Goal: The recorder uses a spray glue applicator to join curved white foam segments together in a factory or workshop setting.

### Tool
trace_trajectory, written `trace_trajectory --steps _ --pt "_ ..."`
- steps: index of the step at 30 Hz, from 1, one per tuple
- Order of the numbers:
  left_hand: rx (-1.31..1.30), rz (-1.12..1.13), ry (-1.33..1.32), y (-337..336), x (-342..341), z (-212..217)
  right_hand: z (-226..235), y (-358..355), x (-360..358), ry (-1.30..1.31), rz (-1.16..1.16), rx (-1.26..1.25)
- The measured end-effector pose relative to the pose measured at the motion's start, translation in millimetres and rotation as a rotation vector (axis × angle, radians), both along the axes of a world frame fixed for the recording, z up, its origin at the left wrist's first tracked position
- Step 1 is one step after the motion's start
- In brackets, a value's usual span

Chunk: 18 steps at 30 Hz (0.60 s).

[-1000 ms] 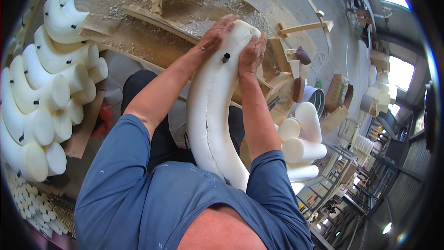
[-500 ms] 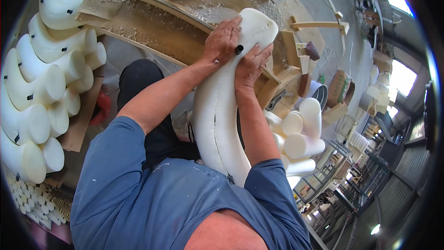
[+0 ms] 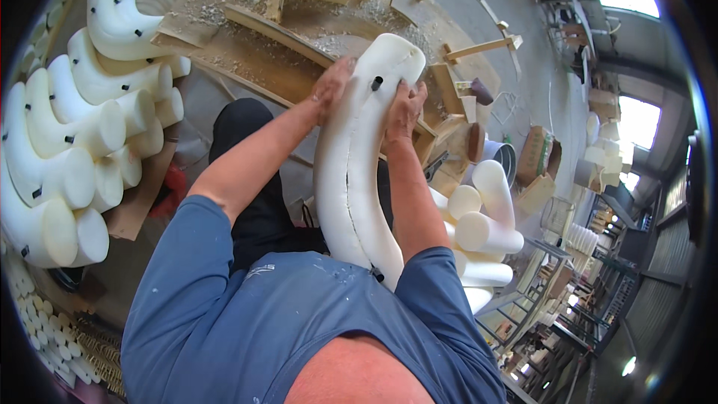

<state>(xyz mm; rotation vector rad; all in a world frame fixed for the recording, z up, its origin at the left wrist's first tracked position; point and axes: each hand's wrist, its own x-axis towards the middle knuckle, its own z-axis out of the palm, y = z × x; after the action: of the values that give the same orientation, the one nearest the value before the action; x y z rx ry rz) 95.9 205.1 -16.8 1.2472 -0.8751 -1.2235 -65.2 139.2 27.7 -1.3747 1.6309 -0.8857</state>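
Note:
A long, curved white foam piece (image 3: 351, 172) runs from the bench edge back to my chest, with a thin dark seam down its length. One black plug sits near its far end and another near my shirt. My left hand (image 3: 333, 88) is closed against the piece's left side below the far end, its fingers smeared by motion. On the opposite side, my right hand (image 3: 404, 111) grips the edge, fingers bent around it. Between them they hold the piece, whose underside is hidden.
The wooden bench (image 3: 217, 37) carries wood strips and white shavings. Stacked curved white pieces (image 3: 97, 123) with black plugs stand at the left. More white foam pieces (image 3: 490, 232) are piled at the right, near a cardboard box (image 3: 535, 151) and a metal bucket (image 3: 499, 158).
The foam piece's far end has come nearer to me and slightly left. My left hand has slid outward and down its side; my right hand has moved lower on the right edge.

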Motion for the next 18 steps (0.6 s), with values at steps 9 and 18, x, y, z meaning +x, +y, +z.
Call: trace_trajectory --steps 9,18 --pt "0.062 0.075 0.05 39 -22 3 26 70 -18 0.12 0.207 0.117" --pt "0.013 0.097 -0.009 22 -37 -1 40 64 -15 0.011 0.09 0.115"
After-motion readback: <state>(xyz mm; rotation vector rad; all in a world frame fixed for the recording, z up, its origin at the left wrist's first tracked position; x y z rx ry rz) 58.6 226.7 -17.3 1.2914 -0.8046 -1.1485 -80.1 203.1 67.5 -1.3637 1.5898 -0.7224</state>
